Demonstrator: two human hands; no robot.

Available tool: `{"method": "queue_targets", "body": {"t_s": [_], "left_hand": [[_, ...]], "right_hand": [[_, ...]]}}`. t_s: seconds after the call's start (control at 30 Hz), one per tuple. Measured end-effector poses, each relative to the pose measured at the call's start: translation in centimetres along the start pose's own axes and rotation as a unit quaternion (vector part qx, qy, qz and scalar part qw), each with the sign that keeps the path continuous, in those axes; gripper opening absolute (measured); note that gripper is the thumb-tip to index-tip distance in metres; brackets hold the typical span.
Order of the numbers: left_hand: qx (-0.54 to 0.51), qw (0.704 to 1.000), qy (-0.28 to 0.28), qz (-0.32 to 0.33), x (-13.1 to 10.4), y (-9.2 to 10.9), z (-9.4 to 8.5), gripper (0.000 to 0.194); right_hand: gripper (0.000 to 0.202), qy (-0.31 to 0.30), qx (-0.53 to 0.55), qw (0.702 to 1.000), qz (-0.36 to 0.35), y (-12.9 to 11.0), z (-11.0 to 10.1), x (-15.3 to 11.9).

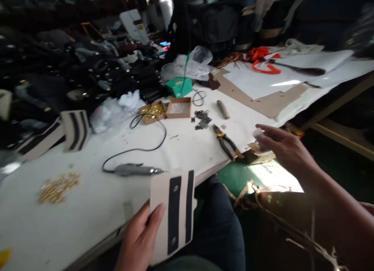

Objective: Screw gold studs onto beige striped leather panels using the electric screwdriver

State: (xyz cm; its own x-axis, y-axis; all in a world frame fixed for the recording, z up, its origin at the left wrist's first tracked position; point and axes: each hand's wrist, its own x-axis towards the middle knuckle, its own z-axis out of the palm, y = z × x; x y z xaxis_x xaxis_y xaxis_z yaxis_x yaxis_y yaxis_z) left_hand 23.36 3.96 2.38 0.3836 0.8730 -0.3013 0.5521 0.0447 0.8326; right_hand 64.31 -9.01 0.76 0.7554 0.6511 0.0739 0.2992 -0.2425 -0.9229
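Note:
My left hand (144, 234) grips a beige panel (159, 189) with black stripes, thumb on its face and the fingers hidden behind it. Two small metal studs show on one of the stripes. Over the table's right edge, my right hand (288, 148) has its fingertips drawn together around a small whitish piece (257, 133), too blurred to name. A grey electric screwdriver (133, 170) with a black cord lies just beyond the panel. Pliers (224, 141) with black and yellow handles rest near the table edge, left of my right hand.
Loose brass-coloured hardware (60, 187) is heaped at left on the white table (96, 216). Farther back are a box of brass parts (154, 112), an open cardboard box (179, 108), a green box (179, 86), dark metal plates (202, 119) and striped panels (75, 130). Scraps litter the floor.

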Motion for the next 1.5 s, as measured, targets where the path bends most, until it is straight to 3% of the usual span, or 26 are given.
{"method": "queue_targets", "body": {"t_s": [0.13, 0.27, 0.47, 0.7, 0.8, 0.93, 1.07, 1.3, 1.5], "left_hand": [[-0.166, 0.986, -0.031, -0.001, -1.3, -3.0, -1.1, 0.039], [-0.257, 0.965, -0.044, 0.003, -3.7, -5.8, -2.9, 0.041], [-0.309, 0.949, -0.032, 0.052, -6.3, -9.2, -6.7, 0.044], [-0.337, 0.939, -0.007, 0.073, -7.0, -11.5, -10.1, 0.040], [-0.350, 0.933, -0.059, 0.060, -6.8, -12.2, -10.9, 0.044], [-0.357, 0.926, -0.125, 0.011, -6.0, -13.1, -12.3, 0.034], [-0.318, 0.942, -0.106, 0.008, -5.1, -13.0, -13.7, 0.026], [-0.223, 0.967, -0.022, 0.123, -4.9, -11.0, -14.0, 0.036], [-0.203, 0.968, -0.057, 0.138, -5.3, -10.6, -13.3, 0.027]], "right_hand": [[0.041, -0.148, 0.123, 0.980, 0.053, -5.2, 8.9, -11.9], [0.036, -0.252, 0.198, 0.945, 0.060, -8.5, 15.9, -19.2], [0.050, -0.315, 0.197, 0.926, 0.071, -11.5, 21.4, -23.5], [0.039, -0.355, 0.151, 0.921, 0.047, -13.6, 26.0, -25.8], [0.040, -0.369, 0.142, 0.917, 0.042, -13.6, 27.6, -26.0], [0.041, -0.374, 0.139, 0.915, 0.057, -13.6, 28.6, -26.1], [0.044, -0.371, 0.106, 0.922, 0.037, -14.1, 28.8, -25.9], [0.042, -0.357, 0.073, 0.931, -0.006, -14.5, 28.7, -25.7], [0.042, -0.337, 0.056, 0.939, -0.024, -14.6, 28.3, -25.6]]}}
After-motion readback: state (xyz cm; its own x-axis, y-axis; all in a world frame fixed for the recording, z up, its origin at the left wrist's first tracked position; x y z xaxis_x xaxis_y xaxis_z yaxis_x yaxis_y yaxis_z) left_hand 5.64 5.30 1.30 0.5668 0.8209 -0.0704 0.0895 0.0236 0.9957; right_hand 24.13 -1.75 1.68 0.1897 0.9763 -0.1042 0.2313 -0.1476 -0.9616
